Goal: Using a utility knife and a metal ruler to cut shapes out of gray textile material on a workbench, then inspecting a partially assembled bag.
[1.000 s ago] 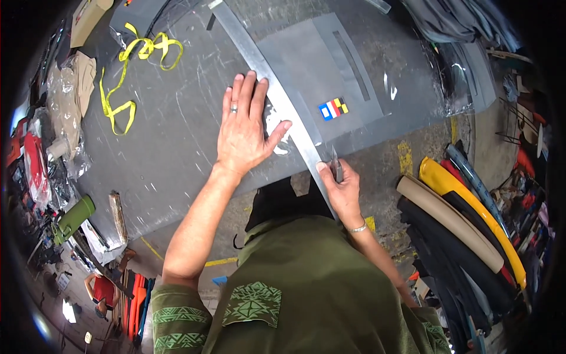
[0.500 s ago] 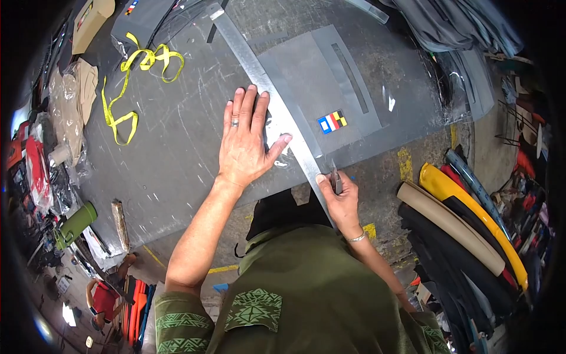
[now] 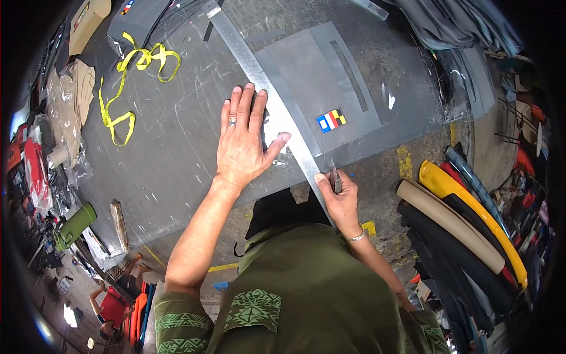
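Observation:
A long metal ruler (image 3: 250, 66) lies slantwise across the dark table, its near end reaching past the front edge. Flat beside it, my left hand (image 3: 242, 147) has its fingers stretched forward; fingertips and thumb touch the ruler's left side. My right hand (image 3: 341, 197) closes on the near end, thumb on top, with a small knife-like tool (image 3: 336, 180) between the fingers, blade pointing away. Along the ruler's right side lies a grey fabric panel (image 3: 295, 76) with a dark narrow strip (image 3: 349, 75) and a patch of colourful flags (image 3: 330, 120).
A yellow tape measure (image 3: 121, 88) lies loosely curled on the table (image 3: 177, 147). Folded grey fabric (image 3: 460, 23) is heaped at the far right. Rolls of material, including a yellow roll (image 3: 471, 218) and a tan roll (image 3: 451, 224), stand right of me. Another person (image 3: 112, 307) is at lower left.
The table and things on it appear shifted very slightly up and left. Both hands keep their places on the ruler. The person at lower left has changed posture.

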Demonstrator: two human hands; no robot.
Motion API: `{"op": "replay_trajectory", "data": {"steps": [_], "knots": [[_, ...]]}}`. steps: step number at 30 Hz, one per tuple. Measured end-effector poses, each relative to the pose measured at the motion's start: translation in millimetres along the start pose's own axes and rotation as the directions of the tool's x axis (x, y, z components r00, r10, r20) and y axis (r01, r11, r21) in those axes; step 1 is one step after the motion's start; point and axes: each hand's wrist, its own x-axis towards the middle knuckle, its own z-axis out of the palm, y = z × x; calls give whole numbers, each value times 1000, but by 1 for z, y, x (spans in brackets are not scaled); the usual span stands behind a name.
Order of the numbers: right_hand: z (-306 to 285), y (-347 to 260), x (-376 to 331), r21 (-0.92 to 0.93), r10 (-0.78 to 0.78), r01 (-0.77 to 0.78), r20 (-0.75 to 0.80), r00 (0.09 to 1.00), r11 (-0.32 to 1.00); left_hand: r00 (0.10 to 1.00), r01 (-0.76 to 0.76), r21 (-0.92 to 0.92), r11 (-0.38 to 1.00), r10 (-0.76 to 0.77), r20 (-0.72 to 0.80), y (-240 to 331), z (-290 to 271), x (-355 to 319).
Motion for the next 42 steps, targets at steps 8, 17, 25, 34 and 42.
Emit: {"op": "replay_trajectory", "data": {"steps": [8,17,25,34,42], "knots": [[0,-1,0,-10,-3,3,-3,1000,1000,1000,-6,12,1000,6,-11,-1,0,1],[0,0,0,-12,-1,1,6,1000,1000,1000,-5,3,1000,5,-9,0,0,0],[0,-1,0,5,-3,3,6,1000,1000,1000,-3,6,1000,3,-7,0,1,0],[1,-1,0,-7,-29,29,-10,1000,1000,1000,-7,16,1000,7,-12,0,2,1],[1,-2,0,-11,-5,5,-8,1000,1000,1000,-4,25,1000,5,-12,-1,2,0]]}}
